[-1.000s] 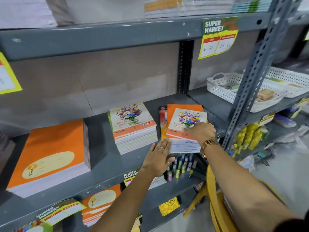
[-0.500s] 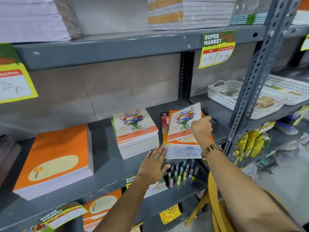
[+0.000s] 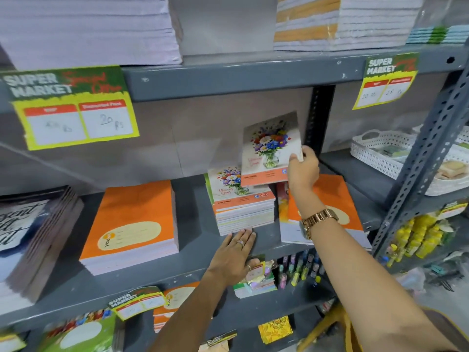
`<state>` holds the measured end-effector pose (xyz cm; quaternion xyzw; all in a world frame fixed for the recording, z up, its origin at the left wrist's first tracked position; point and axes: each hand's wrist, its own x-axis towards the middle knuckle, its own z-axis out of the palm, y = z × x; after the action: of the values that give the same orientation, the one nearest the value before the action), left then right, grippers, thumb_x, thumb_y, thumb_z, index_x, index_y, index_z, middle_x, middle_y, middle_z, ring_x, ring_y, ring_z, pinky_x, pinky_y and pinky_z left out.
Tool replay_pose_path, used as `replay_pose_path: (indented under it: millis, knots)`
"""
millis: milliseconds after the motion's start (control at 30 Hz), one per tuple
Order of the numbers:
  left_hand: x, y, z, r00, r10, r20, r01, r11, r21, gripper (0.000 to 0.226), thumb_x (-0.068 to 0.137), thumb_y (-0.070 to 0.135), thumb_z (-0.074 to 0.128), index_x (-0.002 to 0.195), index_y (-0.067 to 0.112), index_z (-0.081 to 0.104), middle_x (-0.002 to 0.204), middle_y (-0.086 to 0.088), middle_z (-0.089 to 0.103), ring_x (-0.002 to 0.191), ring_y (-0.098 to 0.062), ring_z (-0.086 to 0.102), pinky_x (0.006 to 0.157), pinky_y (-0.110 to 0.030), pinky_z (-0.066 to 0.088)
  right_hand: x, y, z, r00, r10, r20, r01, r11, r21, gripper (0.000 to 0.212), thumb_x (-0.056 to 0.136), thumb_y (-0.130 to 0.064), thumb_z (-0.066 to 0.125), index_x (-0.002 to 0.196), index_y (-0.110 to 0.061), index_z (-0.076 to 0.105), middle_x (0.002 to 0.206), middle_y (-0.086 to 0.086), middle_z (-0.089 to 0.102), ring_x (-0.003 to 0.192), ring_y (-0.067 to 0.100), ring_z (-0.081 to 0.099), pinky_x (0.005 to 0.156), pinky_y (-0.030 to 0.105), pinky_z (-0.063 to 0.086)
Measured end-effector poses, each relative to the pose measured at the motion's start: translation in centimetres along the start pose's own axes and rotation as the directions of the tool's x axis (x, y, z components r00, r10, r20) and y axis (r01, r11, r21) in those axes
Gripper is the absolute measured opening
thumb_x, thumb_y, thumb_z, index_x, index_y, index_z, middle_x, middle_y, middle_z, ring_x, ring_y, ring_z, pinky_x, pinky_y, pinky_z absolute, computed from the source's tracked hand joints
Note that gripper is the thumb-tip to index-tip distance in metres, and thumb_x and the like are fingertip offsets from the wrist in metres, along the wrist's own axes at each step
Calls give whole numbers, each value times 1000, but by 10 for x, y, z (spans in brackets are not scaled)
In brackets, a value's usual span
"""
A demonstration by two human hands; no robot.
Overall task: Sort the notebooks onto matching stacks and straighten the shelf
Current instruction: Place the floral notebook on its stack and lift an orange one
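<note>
The right hand (image 3: 303,171) holds a thin flower-print notebook with an orange lower band (image 3: 271,151) by its right edge, thumb on the cover and fingers behind it, pinching it. The notebook is lifted and tilted, cover facing the camera, its lower edge just above the back of the stack of matching flower-print notebooks (image 3: 242,207), which sits on the grey metal shelf board (image 3: 195,240). A gold-coloured metal wristwatch (image 3: 317,222) sits on the right wrist.

The left hand (image 3: 234,255) lies flat on the shelf board just in front of that stack, palm down, fingers straight and pressed together, their tips touching the stack's lower front edge. A ring shows on one finger.

To the right of the flower-print stack lies a loose pile with a plain orange notebook with a cream oval label (image 3: 330,196) on top, partly covered by the right forearm. To the stack's left, apart from it, stands a thick stack of orange notebooks with a cream label (image 3: 132,224), and further left a stack of dark notebooks with white lettering (image 3: 33,235). Well to the stack's right, past the upright post, sits a white perforated plastic basket (image 3: 380,153). Above the stack, on the upper shelf's edge, hang two green-and-yellow price cards (image 3: 73,107).
</note>
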<state>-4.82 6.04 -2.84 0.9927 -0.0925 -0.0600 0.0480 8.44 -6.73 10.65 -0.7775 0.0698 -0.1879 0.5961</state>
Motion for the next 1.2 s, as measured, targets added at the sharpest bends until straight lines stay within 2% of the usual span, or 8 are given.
replay_pose_path:
  millis: [133,300,400,567,867,967,1067,1200]
  knots:
    - [-5,-3,2,999,30,-17,-30,999,-25,108,56,71,-20,147,16,-3,159,-3,-4,147,-18,-5,120,-37,-3,-9,13,34,951,216,223,-247,961,125,23,84,-5,54,101,-6,68,90,9,64,83,22,54,73,29,40]
    - [-2,-7,5,999,27,-34,-29,998,-62,110,55,71,-19,148,16,0,159,-3,-2,147,-20,-3,120,-38,-3,-22,26,51,944,218,247,-146,949,-279,28,86,-16,56,106,0,67,110,16,68,98,33,63,62,23,45]
    - [-1,-8,7,999,27,-44,-30,998,-64,108,57,71,-18,148,16,0,159,-3,-2,147,-20,-3,120,-38,-3,-31,26,51,973,76,219,40,875,-482,33,89,-26,56,108,0,65,113,20,67,104,36,62,77,34,51]
    - [-1,-9,10,999,32,-40,-34,998,-44,103,59,69,-16,148,17,-2,159,-3,-4,147,-19,-5,119,-36,-5,-32,20,49,969,-53,241,220,630,-745,46,89,-37,54,122,-4,54,128,17,54,118,35,49,86,38,48]
    - [10,5,10,990,138,-2,-137,989,-50,103,61,69,-17,147,13,-5,159,-3,-5,147,-17,-7,119,-34,-8,-6,50,-2,994,-31,106,101,639,-762,45,92,-32,48,125,-1,47,130,18,54,121,36,47,93,43,41]
    - [19,18,6,991,131,2,-131,989,-76,83,84,65,3,147,11,-5,159,-5,-5,147,-17,-6,119,-33,-6,0,68,-27,995,19,95,64,602,-796,49,92,-33,49,127,2,44,132,19,52,122,37,45,93,43,42]
    - [29,33,1,993,113,-15,-114,981,-158,66,97,42,25,147,10,-4,159,-5,-4,147,-18,-6,119,-33,-5,10,87,-54,987,155,50,-40,529,-847,68,89,-41,52,135,6,35,139,20,44,124,38,43,94,41,43]
    - [46,53,-5,993,110,-35,-116,961,-253,65,98,39,27,147,8,-2,159,-9,-1,147,-21,-5,120,-34,-3,16,103,-82,943,334,-5,-164,450,-878,97,77,-57,63,143,2,26,145,16,35,127,37,40,94,42,45]
